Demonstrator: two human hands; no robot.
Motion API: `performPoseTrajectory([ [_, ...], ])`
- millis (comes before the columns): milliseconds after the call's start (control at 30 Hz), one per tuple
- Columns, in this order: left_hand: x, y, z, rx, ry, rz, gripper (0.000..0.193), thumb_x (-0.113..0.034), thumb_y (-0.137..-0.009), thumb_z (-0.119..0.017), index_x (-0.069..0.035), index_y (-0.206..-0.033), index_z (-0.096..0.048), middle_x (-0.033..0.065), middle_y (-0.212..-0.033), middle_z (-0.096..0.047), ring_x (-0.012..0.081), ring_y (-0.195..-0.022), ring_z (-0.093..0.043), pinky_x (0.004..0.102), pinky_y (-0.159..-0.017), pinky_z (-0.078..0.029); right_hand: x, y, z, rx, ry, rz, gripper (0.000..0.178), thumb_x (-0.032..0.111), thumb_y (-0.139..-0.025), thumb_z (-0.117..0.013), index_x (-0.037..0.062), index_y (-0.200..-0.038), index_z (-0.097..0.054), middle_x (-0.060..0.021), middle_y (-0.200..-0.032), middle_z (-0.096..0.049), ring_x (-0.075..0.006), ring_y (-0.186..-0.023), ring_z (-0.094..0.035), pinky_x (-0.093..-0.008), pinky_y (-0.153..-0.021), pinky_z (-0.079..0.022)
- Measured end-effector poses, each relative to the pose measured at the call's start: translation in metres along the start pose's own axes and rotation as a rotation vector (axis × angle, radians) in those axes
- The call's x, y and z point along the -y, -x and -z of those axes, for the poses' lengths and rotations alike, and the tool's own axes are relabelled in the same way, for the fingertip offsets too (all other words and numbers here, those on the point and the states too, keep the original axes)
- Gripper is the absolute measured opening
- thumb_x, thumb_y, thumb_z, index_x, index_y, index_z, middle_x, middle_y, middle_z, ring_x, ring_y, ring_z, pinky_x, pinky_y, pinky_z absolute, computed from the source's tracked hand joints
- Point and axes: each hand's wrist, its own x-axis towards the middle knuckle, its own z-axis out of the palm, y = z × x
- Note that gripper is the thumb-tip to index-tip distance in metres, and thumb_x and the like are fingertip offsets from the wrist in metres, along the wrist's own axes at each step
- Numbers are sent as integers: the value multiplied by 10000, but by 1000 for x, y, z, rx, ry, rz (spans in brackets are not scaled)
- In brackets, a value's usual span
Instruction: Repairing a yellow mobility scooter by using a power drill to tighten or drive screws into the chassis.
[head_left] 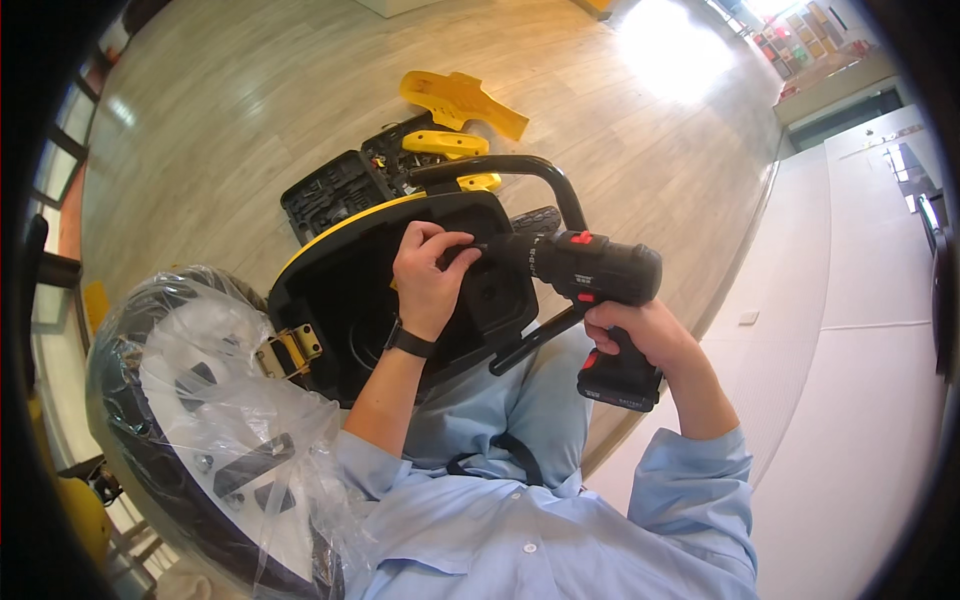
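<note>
My right hand (640,332) is wrapped round the grip of a black cordless drill (605,266) with red switches and a battery at its base. The drill lies level, its chuck facing left. At the chuck's front, my left hand (430,275) pinches a short dark bit with thumb and fingertips; its tip is hard to make out. Below both hands is a hollow black tub (345,290) with a yellow outer edge. A brass-coloured hinge (290,352) is fixed at its left end, beside a dark-edged seat (215,430) wrapped in clear plastic.
A bent black tube rail (545,175) curves past the tub's far side. Beyond it, an opened black tool case (335,195) and yellow plastic panels (465,103) lie on the wooden floor (250,80). A white surface (850,270) stretches along the right.
</note>
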Motion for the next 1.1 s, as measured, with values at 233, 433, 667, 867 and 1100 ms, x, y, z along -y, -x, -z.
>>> performPoseTrajectory([
  [233,6,0,1,-4,-8,-36,246,-44,-705,-862,-51,-936,-778,42,-859,-531,172,-757,-551,293,-659,-462,6,-7,1,21,60,-27,108,96,-836,-678,26,-887,-614,-27,-679,-571,-107,-561,-525,-277,-538,-440],
  [433,8,-1,2,20,-13,-42,237,-36,-716,-854,-57,-940,-780,38,-859,-520,167,-757,-551,290,-655,-467,11,-7,-1,11,80,-51,105,88,-835,-678,26,-893,-617,-25,-694,-575,-109,-564,-529,-275,-529,-440],
  [667,5,0,3,42,-1,18,211,-41,-729,-839,-59,-929,-775,56,-870,-525,190,-723,-565,313,-622,-486,15,-15,-3,21,173,-33,103,83,-834,-671,30,-898,-611,-19,-672,-560,-104,-544,-526,-276,-521,-427],
  [867,8,3,4,57,-80,-45,262,-49,-736,-833,-71,-990,-772,37,-882,-485,131,-684,-519,262,-579,-456,20,-14,-12,7,260,-36,135,82,-837,-669,34,-946,-604,-12,-668,-554,-97,-541,-523,-279,-514,-422],
  [1100,5,2,3,39,-50,-30,314,-55,-730,-829,-65,-1019,-706,40,-864,-483,143,-685,-509,273,-592,-453,19,-14,-13,-18,306,-43,133,83,-841,-658,33,-951,-603,-10,-658,-556,-95,-541,-522,-286,-523,-431],
])
